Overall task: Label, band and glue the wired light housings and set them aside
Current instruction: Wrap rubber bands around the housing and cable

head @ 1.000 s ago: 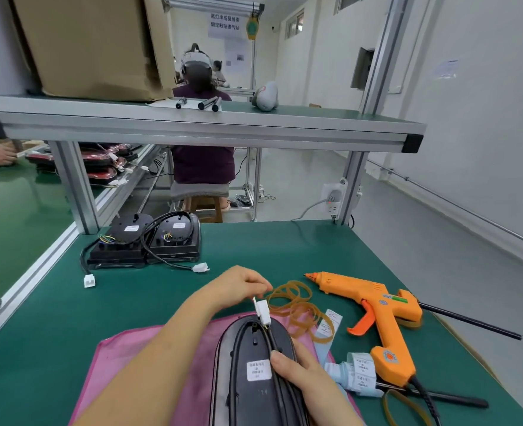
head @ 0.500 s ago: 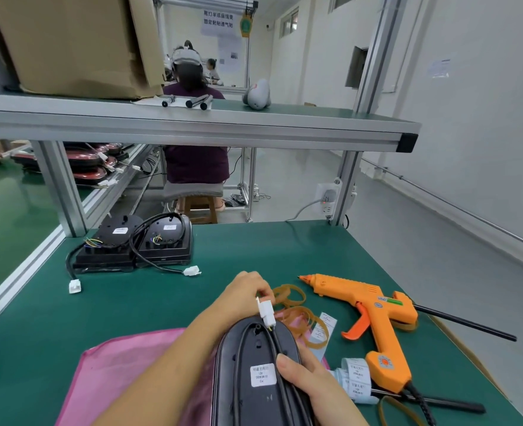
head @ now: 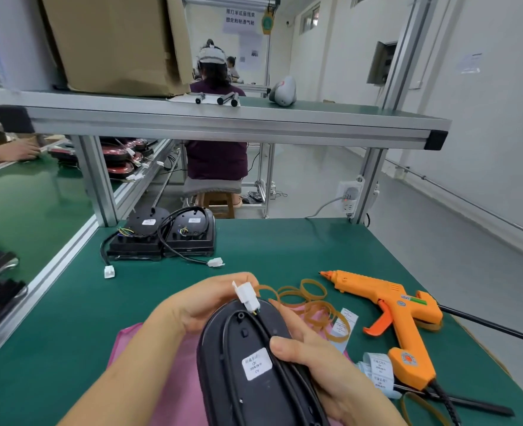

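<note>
light housing (head: 238,385) in work is held back side up over the pink mat (head: 174,395), at the near edge of the green table (head: 284,247). white label (head: 257,363) is already on it, so labelling looks done for this one. left hand (head: 204,302) pinches the white connector (head: 246,295) at the housing's top end. right hand (head: 321,364) grips the right edge, thumb pressing the black cable (head: 261,327) down. no band round it yet; loose rubber bands (head: 312,305) lie just beside it on the right. glue gun (head: 398,318) lies untouched further right, so banding and gluing look left to do. two other housings (head: 161,238) sit far left, labelled, cables loose; cannot tell if glued. label roll (head: 380,368) lies by the gun's handle.
</note>
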